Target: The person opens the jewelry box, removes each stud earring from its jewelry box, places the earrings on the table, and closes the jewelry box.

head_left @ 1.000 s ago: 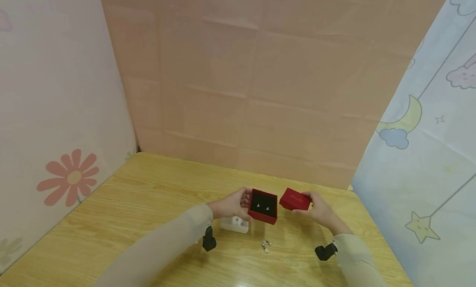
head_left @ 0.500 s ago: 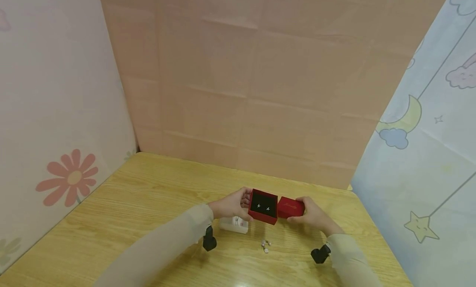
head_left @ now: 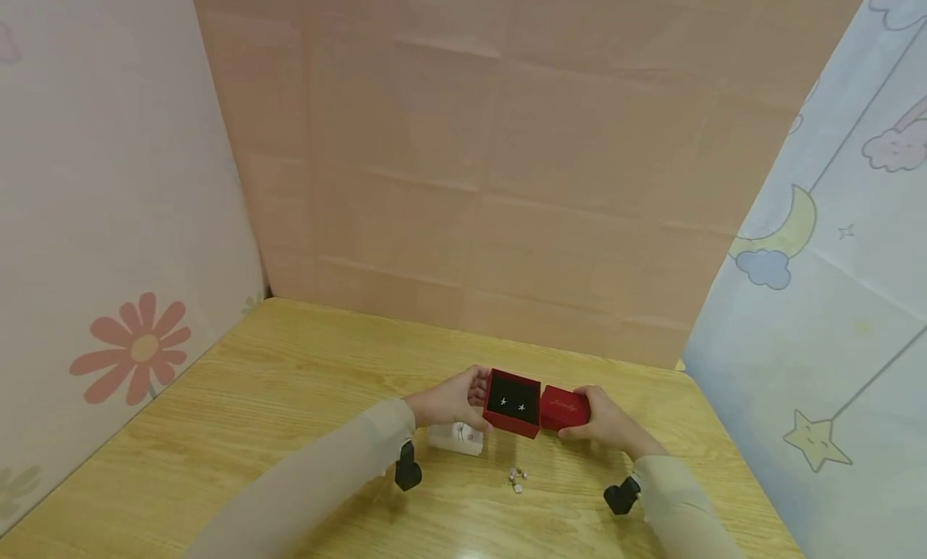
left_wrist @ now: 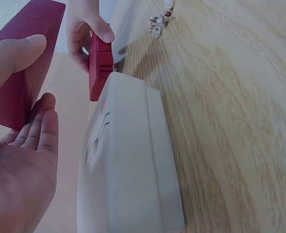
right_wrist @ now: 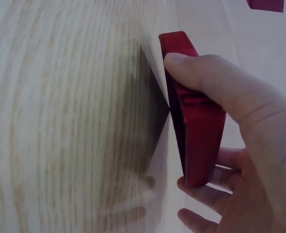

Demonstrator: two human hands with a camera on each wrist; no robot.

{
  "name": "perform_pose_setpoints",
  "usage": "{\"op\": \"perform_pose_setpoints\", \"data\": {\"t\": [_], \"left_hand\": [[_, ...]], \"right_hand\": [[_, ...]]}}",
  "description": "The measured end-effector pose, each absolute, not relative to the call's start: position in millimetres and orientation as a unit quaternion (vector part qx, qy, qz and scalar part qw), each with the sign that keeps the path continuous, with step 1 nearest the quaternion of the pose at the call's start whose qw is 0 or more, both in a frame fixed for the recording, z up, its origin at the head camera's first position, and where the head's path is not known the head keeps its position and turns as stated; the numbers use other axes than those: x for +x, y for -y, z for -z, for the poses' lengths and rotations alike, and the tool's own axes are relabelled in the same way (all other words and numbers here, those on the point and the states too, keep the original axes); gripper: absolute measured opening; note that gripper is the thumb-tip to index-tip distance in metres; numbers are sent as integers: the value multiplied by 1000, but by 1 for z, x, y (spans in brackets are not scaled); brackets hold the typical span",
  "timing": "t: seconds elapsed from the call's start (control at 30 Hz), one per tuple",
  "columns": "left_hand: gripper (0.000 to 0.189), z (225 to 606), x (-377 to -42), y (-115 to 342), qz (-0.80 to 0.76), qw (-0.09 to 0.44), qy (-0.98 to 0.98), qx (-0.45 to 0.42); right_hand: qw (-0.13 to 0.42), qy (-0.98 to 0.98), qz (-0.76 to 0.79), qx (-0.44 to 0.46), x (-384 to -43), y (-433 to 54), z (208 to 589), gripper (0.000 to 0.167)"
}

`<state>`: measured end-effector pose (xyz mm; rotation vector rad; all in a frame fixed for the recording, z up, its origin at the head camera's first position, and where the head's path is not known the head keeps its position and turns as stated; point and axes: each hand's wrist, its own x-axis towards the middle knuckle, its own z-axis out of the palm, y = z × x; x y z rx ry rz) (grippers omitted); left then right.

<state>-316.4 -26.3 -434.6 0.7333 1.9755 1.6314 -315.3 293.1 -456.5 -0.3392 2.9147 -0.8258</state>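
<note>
My left hand (head_left: 451, 400) grips the left side of a red jewelry box base (head_left: 512, 425) between thumb and fingers, held above the table. A black insert (head_left: 512, 390) inside it carries two small star-shaped earrings (head_left: 521, 408). In my right hand (head_left: 607, 421) is the red box lid (head_left: 566, 406), pinched thumb against fingers. The lid has a gold script on top and a ribbon bow on its side in the right wrist view. It hangs just above the table, close to the base's right side. Both red pieces also show in the left wrist view.
A white box (left_wrist: 133, 160) with a printed flower stem lies on the table beneath my left hand. Nearer me lies a beaded piece of jewelry (head_left: 517, 480) on the wooden table (head_left: 348, 342). Patterned cloth panels stand on the left, right and back.
My right hand has brought the lid left and slightly down, toward the base, and levelled and turned it. My left hand and the base have stayed nearly still.
</note>
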Motion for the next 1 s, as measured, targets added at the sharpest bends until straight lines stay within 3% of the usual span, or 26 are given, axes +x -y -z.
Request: {"op": "perform_pose_setpoints", "data": {"t": [1.0], "left_hand": [[80,436,-315,27,-598,246,-718,257]], "right_hand": [[61,-959,256,-106,-311,-289,464,93]]}}
